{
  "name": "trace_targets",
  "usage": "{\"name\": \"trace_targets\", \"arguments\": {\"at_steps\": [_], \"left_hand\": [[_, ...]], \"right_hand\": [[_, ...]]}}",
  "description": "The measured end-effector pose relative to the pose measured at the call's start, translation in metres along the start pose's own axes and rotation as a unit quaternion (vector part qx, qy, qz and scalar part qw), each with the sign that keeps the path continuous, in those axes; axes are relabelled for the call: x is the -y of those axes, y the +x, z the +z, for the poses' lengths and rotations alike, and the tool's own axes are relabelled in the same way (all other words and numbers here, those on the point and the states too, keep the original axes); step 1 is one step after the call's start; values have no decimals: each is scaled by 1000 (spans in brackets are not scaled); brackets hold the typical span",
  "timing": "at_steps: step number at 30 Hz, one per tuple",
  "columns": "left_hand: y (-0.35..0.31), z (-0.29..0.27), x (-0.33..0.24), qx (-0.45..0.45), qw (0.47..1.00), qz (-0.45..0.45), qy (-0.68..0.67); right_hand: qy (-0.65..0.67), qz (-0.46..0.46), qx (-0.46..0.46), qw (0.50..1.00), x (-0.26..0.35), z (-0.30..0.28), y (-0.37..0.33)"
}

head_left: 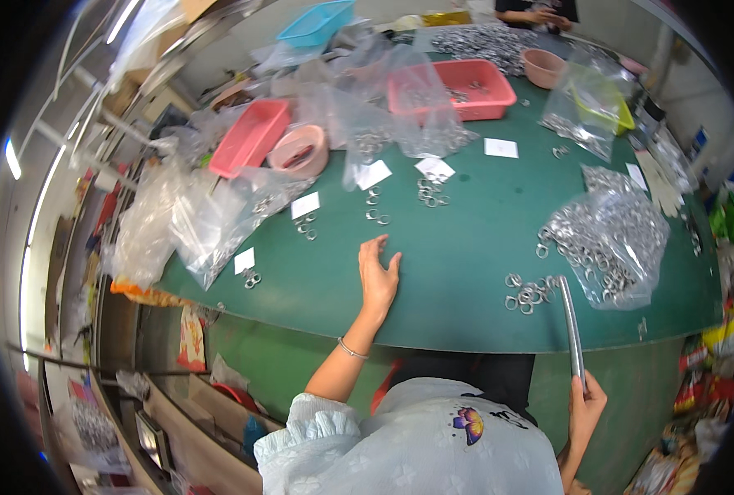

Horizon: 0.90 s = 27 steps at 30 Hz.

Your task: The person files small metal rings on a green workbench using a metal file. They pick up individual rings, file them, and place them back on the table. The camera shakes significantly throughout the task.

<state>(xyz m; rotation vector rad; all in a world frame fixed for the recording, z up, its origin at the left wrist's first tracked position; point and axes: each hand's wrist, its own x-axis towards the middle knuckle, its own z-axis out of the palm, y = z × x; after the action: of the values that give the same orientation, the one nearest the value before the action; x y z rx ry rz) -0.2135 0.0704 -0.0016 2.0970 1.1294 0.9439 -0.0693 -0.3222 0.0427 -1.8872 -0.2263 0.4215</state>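
Note:
My right hand (586, 402) is closed around the lower end of a long silver ring mandrel (571, 326), just off the table's near edge. The mandrel's upper tip reaches a loose pile of silver rings (529, 294); whether a ring sits on the tip I cannot tell. Beside it, a clear plastic bag (643, 256) lies with many more rings spilling from its mouth. My left hand (378, 276) is over the middle of the green table (458, 272), fingers curved and apart from the thumb, with nothing in it. Small ring groups (377, 216) lie beyond it.
White paper cards (305, 205) lie by the ring groups. Farther back stand pink trays (251, 136), a round pink tub (299, 153) and clear bags (210, 223). A large heap of rings (482, 43) covers the far end, where another person's hands (546, 16) show.

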Motion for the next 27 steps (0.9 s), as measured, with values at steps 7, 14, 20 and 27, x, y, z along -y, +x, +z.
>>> {"name": "trace_targets", "arguments": {"at_steps": [7, 14, 20, 27], "left_hand": [[34, -58, 93, -202, 956, -130, 168], [67, -73, 132, -182, 936, -209, 216], [57, -76, 130, -168, 975, -60, 130], [76, -96, 154, -149, 977, -43, 145]], "right_hand": [[9, 11, 37, 999, 4, 16, 6], [-4, -2, 57, 998, 6, 29, 8], [15, 29, 57, 998, 19, 37, 0], [-49, -24, 40, 998, 11, 30, 3]]}}
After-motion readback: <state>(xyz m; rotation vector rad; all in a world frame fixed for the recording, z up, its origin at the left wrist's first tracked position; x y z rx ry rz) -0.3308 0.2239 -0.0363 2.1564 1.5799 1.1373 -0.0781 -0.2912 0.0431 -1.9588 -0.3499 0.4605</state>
